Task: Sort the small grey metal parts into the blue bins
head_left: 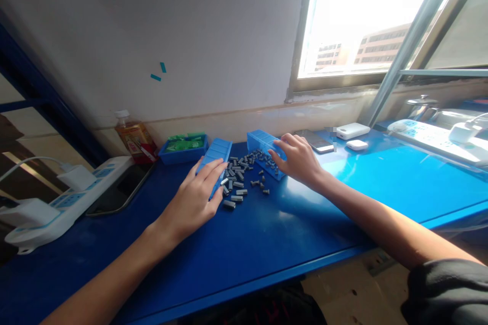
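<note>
My left hand [204, 188] is wrapped over a light blue plastic bin [218, 151], which is tipped on its side. Short grey metal hex standoffs [239, 192] lie spilled beside its opening. My right hand [297, 157] grips a second blue bin [263, 138], also tipped over, by its near right wall. Small screws [263, 158] lie in and in front of that bin, and a few loose ones [266, 191] rest nearer to me. Between the two bins the metal pieces meet in one scattered pile.
Behind, a blue box [183, 155] holds green packets, beside a drink bottle [131, 134]. A power strip [72, 203] and dark tray-like object [120, 195] lie left. Rightward are a phone [314, 141], white power bank [353, 131], small white case [357, 145] and another power strip [427, 137].
</note>
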`<state>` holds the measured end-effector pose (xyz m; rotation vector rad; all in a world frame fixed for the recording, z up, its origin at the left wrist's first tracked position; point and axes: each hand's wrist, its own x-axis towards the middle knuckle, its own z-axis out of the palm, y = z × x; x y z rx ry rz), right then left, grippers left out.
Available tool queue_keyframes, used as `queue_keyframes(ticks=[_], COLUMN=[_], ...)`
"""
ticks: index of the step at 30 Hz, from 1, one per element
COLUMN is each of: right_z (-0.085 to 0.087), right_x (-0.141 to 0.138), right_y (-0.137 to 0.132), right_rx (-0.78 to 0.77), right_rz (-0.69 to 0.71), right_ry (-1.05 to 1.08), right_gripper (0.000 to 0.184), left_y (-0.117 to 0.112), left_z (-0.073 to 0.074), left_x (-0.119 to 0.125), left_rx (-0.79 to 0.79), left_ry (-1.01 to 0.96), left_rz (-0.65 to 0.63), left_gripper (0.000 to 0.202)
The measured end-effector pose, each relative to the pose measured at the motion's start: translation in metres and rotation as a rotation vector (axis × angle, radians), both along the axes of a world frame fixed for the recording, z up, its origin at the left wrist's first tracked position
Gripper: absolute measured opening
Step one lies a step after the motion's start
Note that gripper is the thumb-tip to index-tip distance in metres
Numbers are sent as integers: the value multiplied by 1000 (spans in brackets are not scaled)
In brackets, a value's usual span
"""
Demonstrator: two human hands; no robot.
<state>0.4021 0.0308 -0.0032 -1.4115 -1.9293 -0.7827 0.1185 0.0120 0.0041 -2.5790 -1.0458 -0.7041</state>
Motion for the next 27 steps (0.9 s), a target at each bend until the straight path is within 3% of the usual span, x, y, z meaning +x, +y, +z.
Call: queue_keyframes(ticks=[8, 13, 17, 21, 27], right_z=[-3, -3, -1, -1, -21], right_x=[3, 6, 10, 23, 66], right_y=[2, 1, 2, 20, 75], right_rx=[113, 272, 319, 312, 257], right_rz=[81, 270, 344, 314, 143], right_ry=[-18, -133, -164, -46, 158], right_gripper=[30, 24, 27, 28, 28], left_y=[7, 7, 12, 37, 105], left_z=[5, 19, 29, 35, 38], left_x=[-9, -19, -25, -27, -1], left_rx=[-15, 85, 183, 212, 117], left_ry=[-65, -170, -309, -460, -593], left_rz=[17, 45, 82, 99, 69], left_gripper=[43, 35, 29, 24, 24])
